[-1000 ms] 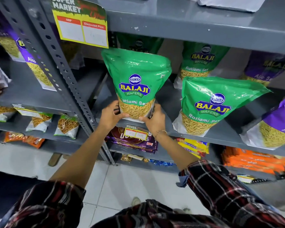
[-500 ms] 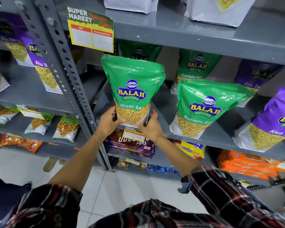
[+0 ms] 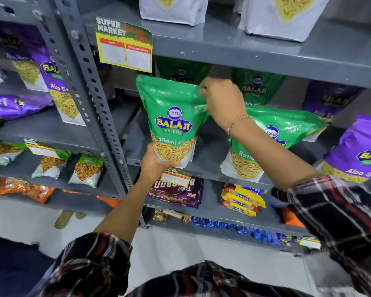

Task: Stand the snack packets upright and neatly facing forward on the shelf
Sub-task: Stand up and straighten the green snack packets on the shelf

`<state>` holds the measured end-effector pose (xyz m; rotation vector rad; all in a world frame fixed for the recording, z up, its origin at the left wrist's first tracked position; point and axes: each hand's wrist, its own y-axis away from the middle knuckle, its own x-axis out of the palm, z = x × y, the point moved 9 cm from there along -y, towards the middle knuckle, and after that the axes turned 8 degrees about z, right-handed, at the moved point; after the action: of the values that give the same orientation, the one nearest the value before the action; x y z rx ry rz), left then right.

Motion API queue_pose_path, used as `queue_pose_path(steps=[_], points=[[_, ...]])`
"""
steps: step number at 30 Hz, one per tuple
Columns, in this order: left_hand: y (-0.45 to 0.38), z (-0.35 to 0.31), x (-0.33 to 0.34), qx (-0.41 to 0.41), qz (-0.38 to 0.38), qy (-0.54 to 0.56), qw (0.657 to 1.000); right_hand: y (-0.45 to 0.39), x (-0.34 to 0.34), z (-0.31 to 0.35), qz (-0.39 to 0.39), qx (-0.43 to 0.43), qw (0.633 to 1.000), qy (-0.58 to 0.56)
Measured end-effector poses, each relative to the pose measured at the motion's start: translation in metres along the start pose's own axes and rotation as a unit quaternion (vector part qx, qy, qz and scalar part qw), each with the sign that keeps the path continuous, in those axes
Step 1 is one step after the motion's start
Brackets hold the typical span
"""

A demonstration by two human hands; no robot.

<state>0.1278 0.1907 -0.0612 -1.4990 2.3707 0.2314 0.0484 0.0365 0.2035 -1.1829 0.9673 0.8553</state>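
Standing upright at the front edge of the grey metal shelf (image 3: 210, 146), near its left end beside the perforated upright post (image 3: 99, 99), the green Balaji Ratlami Sev packet (image 3: 171, 116) shows its printed face forward. The left hand (image 3: 156, 166) is under the packet's bottom left corner, the fingers curled closed around the base and the thumb lying on the white lower band. The right hand (image 3: 223, 101) is at the packet's top right corner; its fingers are closed in a pinch on the sealed top edge, and the wrist carries a thin bracelet (image 3: 236, 123). Both hands hold the same packet.

Just to the right on the same shelf, a second green Ratlami Sev packet (image 3: 287, 129) leans to the right, its top tilted away from the first one; the right forearm crosses in front of it. Behind these two, more green packets (image 3: 255, 88) stand at the back of the shelf, partly in shadow. At the right end a purple Aloo Sev packet (image 3: 356, 151) leans near the front edge.

A yellow "Super Market" price tag (image 3: 124, 46) hangs from the front edge of the shelf above. On the shelf below lie a dark purple biscuit pack (image 3: 180, 191) and yellow Marie biscuit packs (image 3: 242, 200).
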Motion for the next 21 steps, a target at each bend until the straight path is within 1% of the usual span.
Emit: queue_pose_path(steps=[3,6,9,11,13,15,16,18,19,21], points=[[0.001,0.000,-0.004,-0.007,0.004,-0.028,1.000,-0.004,-0.006,-0.011,-0.044,0.050,0.996,-0.061],[0.000,0.004,-0.004,-0.006,0.004,-0.044,0.999,-0.001,-0.003,-0.007,-0.062,0.052,0.993,-0.080],[-0.002,0.007,-0.003,-0.005,0.017,-0.053,0.998,-0.007,-0.004,-0.007,-0.049,0.034,0.997,-0.054],[-0.004,0.008,-0.003,-0.006,0.027,-0.053,0.998,-0.012,-0.005,0.001,-0.027,-0.003,0.999,-0.023],[-0.007,0.007,-0.005,-0.004,0.033,-0.058,0.998,-0.015,-0.003,0.023,-0.008,-0.048,0.999,-0.016],[-0.008,0.009,-0.006,-0.011,0.033,-0.065,0.997,-0.024,0.005,0.047,0.017,-0.070,0.997,-0.011],[-0.009,0.010,-0.006,-0.013,0.033,-0.065,0.997,-0.031,0.011,0.056,0.033,-0.066,0.997,-0.013],[-0.008,0.009,-0.005,-0.015,0.032,-0.062,0.997,-0.047,0.018,0.058,0.057,-0.018,0.997,-0.053],[-0.008,0.010,-0.005,-0.016,0.029,-0.060,0.998,-0.052,0.019,0.053,0.056,0.013,0.995,-0.080],[-0.008,0.015,-0.006,-0.020,0.020,-0.060,0.998,-0.054,0.021,0.046,0.038,0.040,0.994,-0.096]])
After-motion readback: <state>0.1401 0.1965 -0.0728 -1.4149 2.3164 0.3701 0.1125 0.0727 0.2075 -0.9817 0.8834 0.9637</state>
